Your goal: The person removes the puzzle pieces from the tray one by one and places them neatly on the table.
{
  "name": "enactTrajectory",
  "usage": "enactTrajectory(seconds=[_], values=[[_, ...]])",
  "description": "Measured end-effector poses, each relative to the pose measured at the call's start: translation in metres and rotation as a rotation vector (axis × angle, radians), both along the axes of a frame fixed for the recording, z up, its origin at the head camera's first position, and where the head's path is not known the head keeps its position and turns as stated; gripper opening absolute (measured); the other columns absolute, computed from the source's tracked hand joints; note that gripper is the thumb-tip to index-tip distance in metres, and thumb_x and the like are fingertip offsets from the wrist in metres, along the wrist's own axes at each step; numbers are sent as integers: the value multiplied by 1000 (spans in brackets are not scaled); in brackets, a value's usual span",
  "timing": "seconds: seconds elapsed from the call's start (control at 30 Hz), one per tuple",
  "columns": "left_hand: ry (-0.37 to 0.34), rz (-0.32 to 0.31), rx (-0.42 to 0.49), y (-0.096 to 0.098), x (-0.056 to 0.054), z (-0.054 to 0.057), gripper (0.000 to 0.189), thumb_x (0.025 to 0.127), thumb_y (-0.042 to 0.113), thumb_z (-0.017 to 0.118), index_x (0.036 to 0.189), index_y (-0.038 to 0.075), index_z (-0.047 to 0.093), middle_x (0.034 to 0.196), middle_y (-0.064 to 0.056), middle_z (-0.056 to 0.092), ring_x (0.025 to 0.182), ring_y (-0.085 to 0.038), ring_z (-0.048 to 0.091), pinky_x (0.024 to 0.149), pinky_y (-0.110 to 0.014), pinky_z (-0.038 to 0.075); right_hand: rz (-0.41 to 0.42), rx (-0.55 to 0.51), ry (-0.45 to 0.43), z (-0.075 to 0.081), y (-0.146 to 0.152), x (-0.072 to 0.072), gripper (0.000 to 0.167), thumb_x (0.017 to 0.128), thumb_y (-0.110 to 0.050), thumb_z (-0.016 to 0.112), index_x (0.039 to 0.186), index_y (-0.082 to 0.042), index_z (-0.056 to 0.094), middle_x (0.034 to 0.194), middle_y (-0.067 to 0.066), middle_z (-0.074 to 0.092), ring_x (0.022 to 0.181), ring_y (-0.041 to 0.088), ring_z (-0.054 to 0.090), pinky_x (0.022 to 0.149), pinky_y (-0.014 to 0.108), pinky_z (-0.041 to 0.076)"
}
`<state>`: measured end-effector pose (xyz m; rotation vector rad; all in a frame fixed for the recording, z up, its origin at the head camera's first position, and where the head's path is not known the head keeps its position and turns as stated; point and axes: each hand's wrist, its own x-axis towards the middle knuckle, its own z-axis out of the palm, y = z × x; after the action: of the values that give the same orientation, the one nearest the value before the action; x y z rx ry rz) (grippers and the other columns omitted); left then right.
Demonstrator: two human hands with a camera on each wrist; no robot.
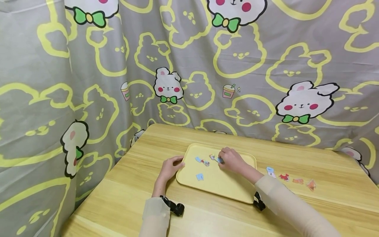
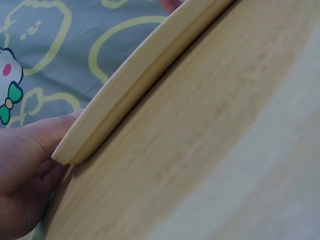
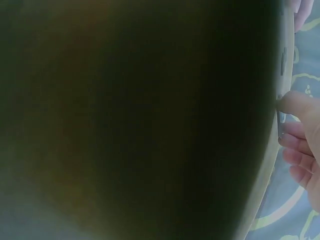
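Observation:
In the head view a pale yellow tray (image 1: 231, 187) lies on the table. My left hand (image 1: 170, 169) holds its left edge, and the left wrist view shows thumb and fingers around the rim (image 2: 115, 95). Over the tray's far part, my right hand (image 1: 232, 160) pinches a small blue piece (image 1: 219, 160), mostly covered by the fingers. Beside it sits a small multicoloured piece (image 1: 212, 157). To the left lie a light blue piece (image 1: 198, 159) and a patterned piece (image 1: 206, 163), close together. A separate blue piece (image 1: 199, 177) rests nearer the front.
Right of the tray, several flat cutouts lie in a row on the wooden table (image 1: 124, 184): a blue-and-white one (image 1: 270, 172), a red one (image 1: 284, 177) and orange ones (image 1: 311, 185). A grey patterned curtain (image 1: 195, 59) hangs behind the table and along its left side.

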<state>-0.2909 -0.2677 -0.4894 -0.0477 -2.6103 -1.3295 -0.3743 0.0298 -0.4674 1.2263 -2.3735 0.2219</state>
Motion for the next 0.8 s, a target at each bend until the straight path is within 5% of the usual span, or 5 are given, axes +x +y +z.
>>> enactTrajectory(seconds=[0.47, 0.8], values=[[-10, 1, 16, 1, 0, 0, 38, 90, 19, 70, 126, 8, 67, 125, -13, 69, 124, -34, 59, 109, -48, 47, 13, -28, -24, 0, 3, 2, 20, 70, -15, 81, 79, -2, 69, 76, 4, 63, 68, 13, 51, 59, 26, 48], [-4, 6, 17, 2, 1, 0, 37, 90, 18, 71, 125, 8, 67, 124, -13, 69, 124, -34, 59, 109, -48, 46, 35, -133, -225, 1, 5, 2, 20, 74, -16, 78, 85, -1, 71, 81, 6, 67, 76, 14, 58, 65, 24, 52]])
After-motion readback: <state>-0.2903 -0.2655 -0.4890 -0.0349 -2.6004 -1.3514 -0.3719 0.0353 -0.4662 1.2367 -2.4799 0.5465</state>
